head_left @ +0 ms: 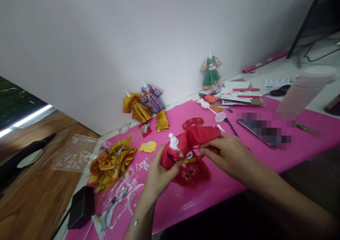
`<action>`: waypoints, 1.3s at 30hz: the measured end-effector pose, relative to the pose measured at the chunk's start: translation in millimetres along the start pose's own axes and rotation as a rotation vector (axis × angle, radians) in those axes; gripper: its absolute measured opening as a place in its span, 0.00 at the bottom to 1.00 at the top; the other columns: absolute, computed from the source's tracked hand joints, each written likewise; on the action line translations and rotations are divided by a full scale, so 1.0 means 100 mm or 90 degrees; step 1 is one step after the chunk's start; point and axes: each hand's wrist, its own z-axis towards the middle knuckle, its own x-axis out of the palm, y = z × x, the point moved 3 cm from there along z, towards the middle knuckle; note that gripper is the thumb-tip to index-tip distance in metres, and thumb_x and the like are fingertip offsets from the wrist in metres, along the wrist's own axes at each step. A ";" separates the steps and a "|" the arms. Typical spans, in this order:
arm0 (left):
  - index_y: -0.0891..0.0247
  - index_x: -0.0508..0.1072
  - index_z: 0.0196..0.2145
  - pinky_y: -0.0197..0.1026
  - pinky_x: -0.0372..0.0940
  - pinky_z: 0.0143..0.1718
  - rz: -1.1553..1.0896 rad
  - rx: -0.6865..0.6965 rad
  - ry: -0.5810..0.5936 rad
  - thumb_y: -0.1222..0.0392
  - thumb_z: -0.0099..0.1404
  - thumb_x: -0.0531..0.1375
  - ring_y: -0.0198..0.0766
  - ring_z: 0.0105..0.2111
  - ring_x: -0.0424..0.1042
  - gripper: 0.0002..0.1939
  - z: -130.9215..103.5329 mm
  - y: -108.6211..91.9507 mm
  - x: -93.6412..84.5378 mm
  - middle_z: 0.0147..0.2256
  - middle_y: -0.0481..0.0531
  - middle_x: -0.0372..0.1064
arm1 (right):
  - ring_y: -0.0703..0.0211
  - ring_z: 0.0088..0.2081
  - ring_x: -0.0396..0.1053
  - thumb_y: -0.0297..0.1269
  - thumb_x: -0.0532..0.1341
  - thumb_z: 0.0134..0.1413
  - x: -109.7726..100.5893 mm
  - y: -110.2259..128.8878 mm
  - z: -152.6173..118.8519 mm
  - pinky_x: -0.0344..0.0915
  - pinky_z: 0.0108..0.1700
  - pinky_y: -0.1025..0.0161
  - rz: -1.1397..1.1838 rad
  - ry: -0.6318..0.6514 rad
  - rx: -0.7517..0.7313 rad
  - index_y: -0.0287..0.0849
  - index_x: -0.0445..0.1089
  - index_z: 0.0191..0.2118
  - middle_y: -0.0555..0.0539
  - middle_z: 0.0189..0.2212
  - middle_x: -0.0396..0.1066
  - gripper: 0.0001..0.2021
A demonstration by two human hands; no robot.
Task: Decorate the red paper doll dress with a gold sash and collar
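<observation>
My left hand [158, 174] is closed around a small white doll mannequin [174, 141] wrapped in red cloth, its thumb pressing on the front near a yellow strip. My right hand [225, 153] pinches at the end of a long red sleeve [203, 134] that stretches from the mannequin to the right. Something thin shows at those fingertips; I cannot make out what. Beneath the hands, a dark red embroidered piece [192, 174] hangs or lies over the pink mat [212, 194]. Behind is a red scalloped piece with gold trim [193, 122].
Golden fabric scraps [113, 162] lie at left, with a black box [81, 207] nearer. Dressed dolls in gold [138, 107], purple [152, 97] and green [211, 73] lean against the wall. Rightward are a white stand [220, 116], papers [236, 93] and a pale tumbler [304, 91].
</observation>
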 end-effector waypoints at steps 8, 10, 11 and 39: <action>0.55 0.73 0.47 0.35 0.68 0.39 0.000 -0.004 0.014 0.62 0.58 0.66 0.37 0.37 0.74 0.18 -0.02 0.04 0.00 0.38 0.46 0.76 | 0.65 0.22 0.69 0.30 0.64 0.54 0.17 0.12 -0.19 0.58 0.25 0.67 0.168 -0.009 0.081 0.45 0.75 0.29 0.54 0.23 0.76 0.05; 0.55 0.73 0.48 0.36 0.68 0.40 0.004 -0.004 0.028 0.61 0.58 0.67 0.38 0.39 0.74 0.19 -0.02 0.04 0.01 0.39 0.46 0.76 | 0.65 0.23 0.69 0.30 0.63 0.54 0.23 0.15 -0.23 0.58 0.26 0.67 0.186 -0.025 0.072 0.44 0.74 0.29 0.54 0.24 0.75 0.05; 0.55 0.73 0.48 0.36 0.68 0.40 0.005 -0.003 0.033 0.60 0.58 0.67 0.38 0.39 0.74 0.19 -0.02 0.03 0.00 0.39 0.46 0.76 | 0.65 0.24 0.68 0.30 0.63 0.54 0.25 0.15 -0.25 0.58 0.27 0.67 0.185 -0.031 0.066 0.44 0.73 0.29 0.54 0.24 0.75 0.05; 0.59 0.75 0.45 0.39 0.68 0.39 0.038 0.005 0.041 0.59 0.54 0.69 0.41 0.37 0.75 0.19 -0.02 -0.05 -0.02 0.38 0.49 0.77 | 0.65 0.23 0.63 0.28 0.64 0.52 0.32 0.17 -0.14 0.53 0.26 0.67 0.093 -0.033 -0.040 0.41 0.67 0.26 0.53 0.21 0.68 0.07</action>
